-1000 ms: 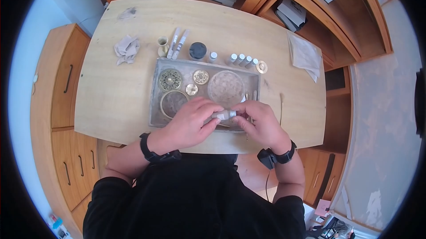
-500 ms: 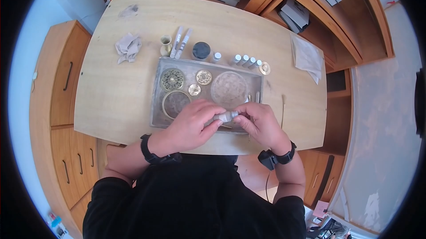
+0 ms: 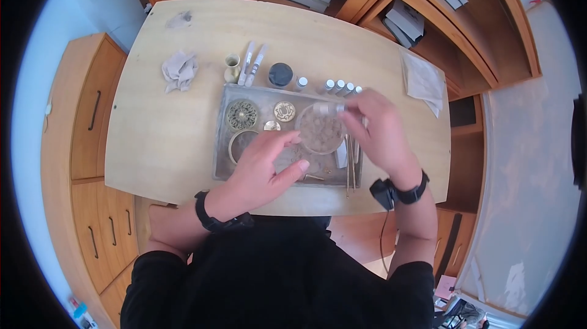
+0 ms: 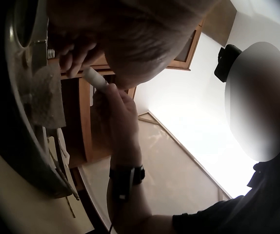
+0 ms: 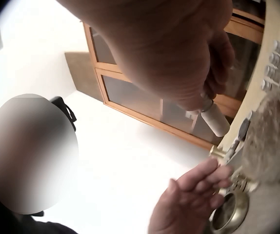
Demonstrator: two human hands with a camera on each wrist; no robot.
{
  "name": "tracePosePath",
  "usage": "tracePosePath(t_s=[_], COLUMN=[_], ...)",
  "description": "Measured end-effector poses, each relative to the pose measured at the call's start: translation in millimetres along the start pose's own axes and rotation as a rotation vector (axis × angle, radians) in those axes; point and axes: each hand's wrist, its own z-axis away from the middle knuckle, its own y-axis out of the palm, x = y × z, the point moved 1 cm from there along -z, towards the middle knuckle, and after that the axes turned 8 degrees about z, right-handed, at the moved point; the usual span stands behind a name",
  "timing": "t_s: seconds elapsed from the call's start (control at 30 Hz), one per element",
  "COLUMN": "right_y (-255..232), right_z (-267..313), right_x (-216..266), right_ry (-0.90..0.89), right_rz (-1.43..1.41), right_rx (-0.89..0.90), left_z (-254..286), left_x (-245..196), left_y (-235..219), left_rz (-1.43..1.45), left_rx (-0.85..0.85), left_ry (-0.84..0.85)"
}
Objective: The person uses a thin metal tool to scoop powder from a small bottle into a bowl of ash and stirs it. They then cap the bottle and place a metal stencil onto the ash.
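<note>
In the head view the right hand pinches a small vial by its capped end, above the round clear dish in the grey tray. The same vial points away from the fingers in the right wrist view. Nothing is held by the left hand; its thumb and fingers stand apart over the tray's front left part, beside a brass ring. Behind it lie a pierced brass disc and a patterned gold disc.
Along the tray's back edge stand a brass vase, two tubes, a dark round jar and several silver-capped vials. Crumpled cloth lies at the left, a flat cloth at the right. Thin tools rest across the tray's right side.
The left hand has let go of the vial, its fingers now spread. The right hand has carried the vial up and back, over the round dish.
</note>
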Motion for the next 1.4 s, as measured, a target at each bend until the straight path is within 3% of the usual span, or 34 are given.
tracePosePath(t_s=[0.1,0.27,0.7,1.0,1.2,1.4], right_y=[9,32,67,64,77,48], right_z=[-30,-63,-71,-76,-82,-80], right_x=[-16,-42,-60,-48,-49,-33], right_ry=[-0.069,-0.107,-0.119,-0.230,-0.307,-0.358], right_rz=[0.125,0.253,0.380,0.203,0.273,0.166], right_rx=[-0.041,0.116,0.305,0.226,0.284,0.138], left_z=[5,11,16,17,18,18], left_x=[5,7,12,13,15,17], left_y=[-3,-5,-9,-9,-10,-14], left_rz=[-0.072,-0.112,-0.104,-0.100,-0.116,-0.123], left_rx=[0.028,0.038,0.029,0.030,0.021,0.014], left_ry=[0.054,0.113,0.134,0.122,0.113,0.106])
